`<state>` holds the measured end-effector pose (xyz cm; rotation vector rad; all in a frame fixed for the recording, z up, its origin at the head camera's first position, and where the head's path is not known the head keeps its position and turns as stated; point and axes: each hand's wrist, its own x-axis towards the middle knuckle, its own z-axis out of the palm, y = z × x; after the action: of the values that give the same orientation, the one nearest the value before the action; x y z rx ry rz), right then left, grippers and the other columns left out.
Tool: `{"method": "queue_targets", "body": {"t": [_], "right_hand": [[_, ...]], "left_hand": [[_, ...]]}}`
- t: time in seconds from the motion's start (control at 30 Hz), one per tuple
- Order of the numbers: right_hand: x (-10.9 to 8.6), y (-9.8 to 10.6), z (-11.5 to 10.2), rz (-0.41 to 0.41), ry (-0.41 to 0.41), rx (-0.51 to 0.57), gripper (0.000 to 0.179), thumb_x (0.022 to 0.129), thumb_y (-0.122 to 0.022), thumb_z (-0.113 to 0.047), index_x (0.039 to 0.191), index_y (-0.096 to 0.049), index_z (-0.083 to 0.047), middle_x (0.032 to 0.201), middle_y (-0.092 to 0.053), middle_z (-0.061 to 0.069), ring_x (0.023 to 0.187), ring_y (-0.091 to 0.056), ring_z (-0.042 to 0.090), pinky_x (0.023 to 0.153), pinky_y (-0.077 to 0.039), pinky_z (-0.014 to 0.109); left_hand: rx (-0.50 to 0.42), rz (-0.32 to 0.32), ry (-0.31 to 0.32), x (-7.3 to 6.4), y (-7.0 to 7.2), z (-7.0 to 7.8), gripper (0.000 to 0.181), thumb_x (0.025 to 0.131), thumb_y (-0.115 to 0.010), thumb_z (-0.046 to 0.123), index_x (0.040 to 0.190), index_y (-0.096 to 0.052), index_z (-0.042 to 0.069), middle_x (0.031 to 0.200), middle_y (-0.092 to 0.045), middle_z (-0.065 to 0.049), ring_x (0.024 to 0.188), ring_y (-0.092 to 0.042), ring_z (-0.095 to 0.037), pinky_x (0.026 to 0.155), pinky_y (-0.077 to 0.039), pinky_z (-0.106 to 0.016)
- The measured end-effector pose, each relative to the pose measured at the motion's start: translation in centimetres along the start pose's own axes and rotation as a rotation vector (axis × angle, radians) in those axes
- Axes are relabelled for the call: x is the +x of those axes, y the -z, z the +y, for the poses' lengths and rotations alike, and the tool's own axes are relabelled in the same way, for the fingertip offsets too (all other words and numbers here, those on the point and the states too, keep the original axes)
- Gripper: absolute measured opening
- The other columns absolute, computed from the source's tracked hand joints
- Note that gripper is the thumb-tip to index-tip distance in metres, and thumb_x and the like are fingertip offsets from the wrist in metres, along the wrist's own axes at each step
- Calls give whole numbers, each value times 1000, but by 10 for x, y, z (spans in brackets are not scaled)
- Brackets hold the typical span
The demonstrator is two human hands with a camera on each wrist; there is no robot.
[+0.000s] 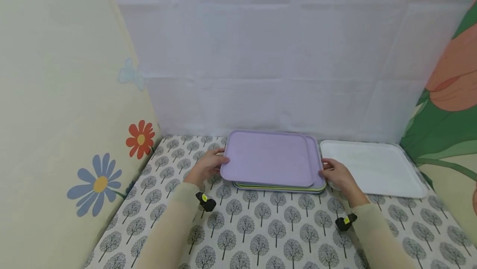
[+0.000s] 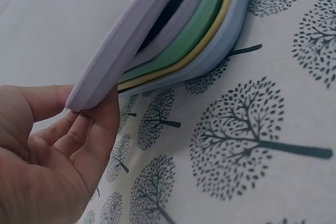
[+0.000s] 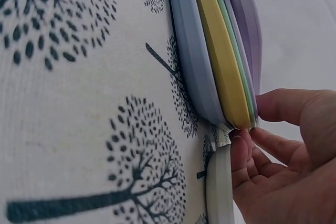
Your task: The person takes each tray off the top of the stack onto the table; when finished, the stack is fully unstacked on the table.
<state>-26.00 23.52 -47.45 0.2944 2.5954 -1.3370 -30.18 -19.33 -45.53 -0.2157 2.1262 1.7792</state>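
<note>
A light purple tray [image 1: 266,157] lies slightly askew over a stack, its left end raised. My left hand [image 1: 209,164] pinches its left rim, thumb above and fingers beneath, as the left wrist view shows. Under it sits a second purple tray [image 1: 316,161], showing along the right side. Below that come a green tray [image 2: 207,19], a yellow tray [image 3: 223,51] and a blue tray [image 3: 191,51] on the cloth. At the stack's right edge my right hand [image 1: 337,174] holds the stacked rims, thumb by the purple rim and fingertips near the yellow one.
A white tray [image 1: 372,165] lies flat to the right, close beside the stack and my right hand. The tree-print cloth [image 1: 261,227] covers the table. A white sheet [image 1: 261,54] hangs behind, and flower-painted walls [image 1: 56,116] stand on both sides.
</note>
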Motion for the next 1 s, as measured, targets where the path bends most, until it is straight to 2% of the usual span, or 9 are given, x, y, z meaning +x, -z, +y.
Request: {"method": "queue_targets", "body": {"t": [0.17, 0.33, 0.53, 0.63, 0.73, 0.87, 1.0], "right_hand": [[-1, 2, 0, 7, 7, -12, 64, 96, -63, -13, 153, -37, 1, 136, -53, 26, 123, -54, 40, 104, -46, 53], [1, 3, 1, 11, -12, -17, 63, 96, -62, -13, 153, -37, 0, 137, -53, 25, 123, -54, 40, 106, -44, 54], [2, 2, 4, 20, -20, -14, 63, 96, -63, -13, 153, -38, 0, 136, -53, 26, 122, -54, 40, 105, -45, 53], [3, 2, 5, 23, -28, -9, 63, 96, -63, -13, 153, -38, -1, 136, -53, 25, 122, -54, 39, 105, -45, 53], [4, 2, 6, 20, -34, 2, 64, 96, -63, -13, 153, -38, -1, 136, -53, 25, 122, -53, 39, 106, -45, 53], [5, 1, 6, 22, -24, 12, 64, 96, -64, -13, 153, -37, -1, 136, -53, 25, 123, -53, 40, 106, -44, 53], [6, 1, 5, 25, -18, 24, 66, 95, -66, -12, 153, -37, 0, 136, -53, 26, 123, -53, 40, 105, -45, 52]], "left_hand": [[-66, -26, 18, 0, 8, 1, 67, 95, -64, 3, 155, -35, 7, 135, -57, -25, 102, -65, -28, 90, -56, -42], [-92, -20, 34, -1, 20, 1, 67, 95, -65, 2, 155, -36, 9, 131, -58, -21, 99, -65, -26, 88, -57, -39], [-112, -65, 27, -4, 39, 3, 69, 97, -63, 2, 157, -29, 6, 129, -55, -20, 98, -66, -25, 85, -58, -37], [-106, -78, 39, -6, 50, 4, 73, 97, -62, 3, 159, -24, 7, 131, -51, -21, 99, -65, -25, 84, -58, -36], [-84, -63, 49, -9, 62, 5, 72, 97, -63, 5, 158, -25, 8, 132, -50, -21, 100, -64, -26, 82, -58, -36], [-44, -58, 18, -15, 81, 6, 71, 98, -64, 8, 157, -25, 6, 128, -53, -19, 101, -64, -26, 82, -57, -38], [-27, -87, -16, -22, 99, 4, 74, 100, -61, 9, 160, -19, 4, 125, -56, -16, 99, -66, -24, 84, -57, -39]]}}
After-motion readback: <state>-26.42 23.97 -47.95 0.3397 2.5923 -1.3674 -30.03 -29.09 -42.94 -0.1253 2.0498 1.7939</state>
